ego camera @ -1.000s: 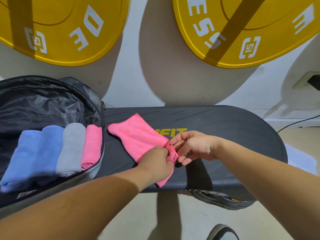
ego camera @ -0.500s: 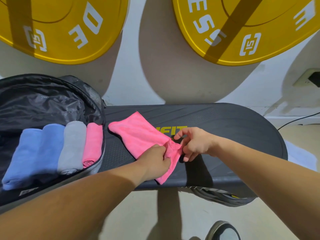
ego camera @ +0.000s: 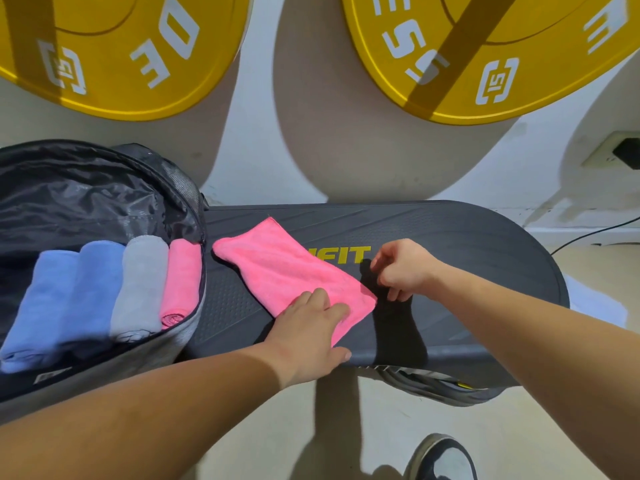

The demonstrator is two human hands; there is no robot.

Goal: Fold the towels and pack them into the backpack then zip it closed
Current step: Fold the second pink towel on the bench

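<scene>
Four packed towels: two blue, one grey and one pink, rolled side by side inside the open backpack at the left.
Pink towel: folded into a strip, it lies flat on the dark bench just right of the backpack and outside it.
Left hand: fingers straight, pressing the strip's near end down.
Right hand: fingers loosely curled and grasping nothing, just beside the strip's right corner.
Change: half a second ago both hands pinched that near end, bunched up; now it is let go and smoothed flat.
Meaning: the roll looks to be restarting, so rolling, packing and zipping remain.
</scene>
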